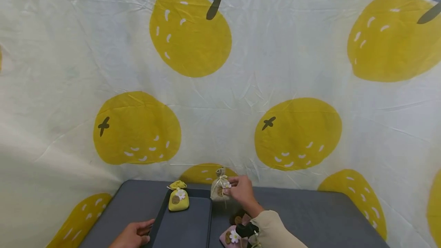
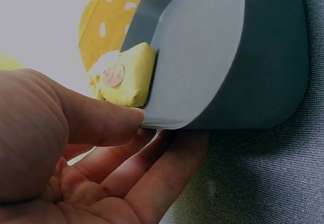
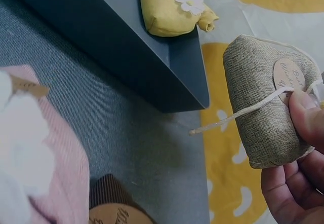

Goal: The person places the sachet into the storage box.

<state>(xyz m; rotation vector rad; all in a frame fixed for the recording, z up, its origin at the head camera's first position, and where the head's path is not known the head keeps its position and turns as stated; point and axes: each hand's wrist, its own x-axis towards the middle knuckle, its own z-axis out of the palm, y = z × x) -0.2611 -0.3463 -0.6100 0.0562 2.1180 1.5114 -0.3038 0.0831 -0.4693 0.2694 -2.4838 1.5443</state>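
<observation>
My right hand (image 1: 242, 193) pinches a beige burlap sachet (image 1: 219, 189) between thumb and fingers, held up beyond the tray's right side. The sachet has a round paper tag, a white flower and a pale cord that dangles, plain in the right wrist view (image 3: 263, 127). At the left rim of a dark grey tray (image 1: 193, 223), my left hand (image 1: 135, 233) grips the edge, thumb on top and fingers beneath. A yellow sachet (image 1: 178, 201) with a white flower and round tag lies in the tray's far left corner.
Right of the tray, a pink sachet (image 1: 227, 239) with a white flower lies on the dark table (image 1: 293, 209), beside a dark brown sachet (image 3: 109, 198). My right sleeve partly covers them. A white curtain (image 1: 241, 83) with yellow fruit prints hangs behind the table.
</observation>
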